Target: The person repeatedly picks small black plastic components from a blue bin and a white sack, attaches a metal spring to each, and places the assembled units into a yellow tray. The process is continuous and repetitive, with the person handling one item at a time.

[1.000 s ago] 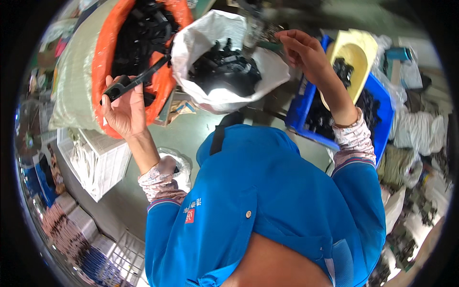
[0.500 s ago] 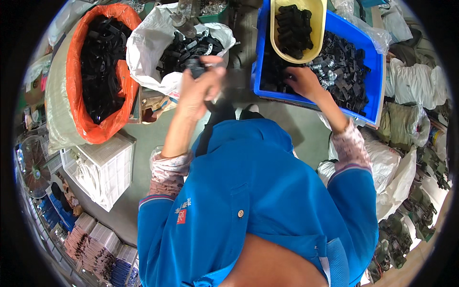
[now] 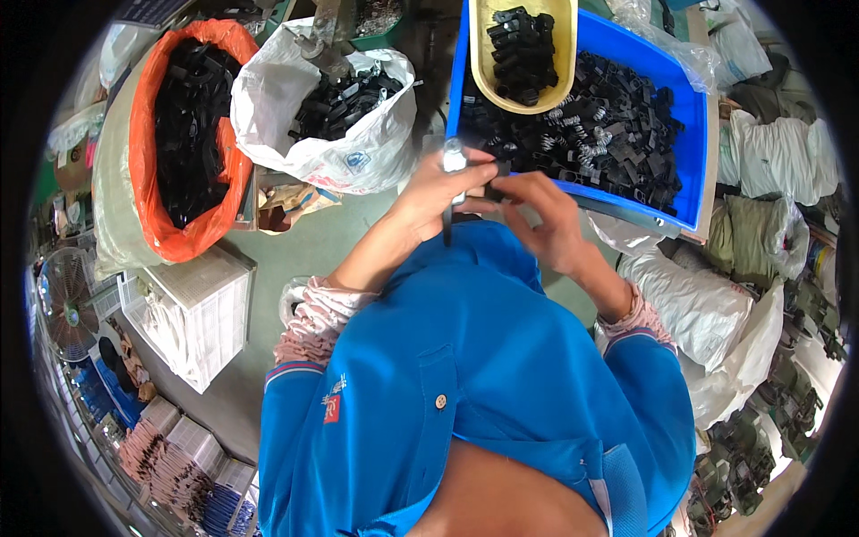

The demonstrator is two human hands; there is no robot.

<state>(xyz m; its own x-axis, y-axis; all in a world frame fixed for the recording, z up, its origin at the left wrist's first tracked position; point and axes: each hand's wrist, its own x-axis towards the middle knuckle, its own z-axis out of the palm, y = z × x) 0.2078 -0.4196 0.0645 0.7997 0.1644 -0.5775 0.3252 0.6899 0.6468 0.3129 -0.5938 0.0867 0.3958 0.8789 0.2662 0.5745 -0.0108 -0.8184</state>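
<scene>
In front of my waist, my left hand (image 3: 436, 193) is closed around a long narrow part (image 3: 455, 159) with a shiny metal upper end and a dark lower tip. My right hand (image 3: 548, 222) meets it from the right. Its thumb and fingers pinch a small black piece (image 3: 497, 179) at my left fingertips. Whether the two parts touch is hidden by the fingers. Just beyond my hands, the blue bin (image 3: 693, 179) holds many small black parts (image 3: 631, 134) and metal springs (image 3: 595, 143). A yellow tub (image 3: 568, 80) with ribbed black pieces (image 3: 522, 54) sits over its far left part.
Left of the bin stands a white sack (image 3: 268, 89) of black and metal parts. Further left is an orange-lined sack (image 3: 143, 143) of black pieces, with a white plastic crate (image 3: 215, 313) nearer me. White bags (image 3: 698, 300) lie on the right.
My right hand has come out of the blue bin toward my left hand. The left hand has moved right from the white sack, carrying its part, and the hands now meet.
</scene>
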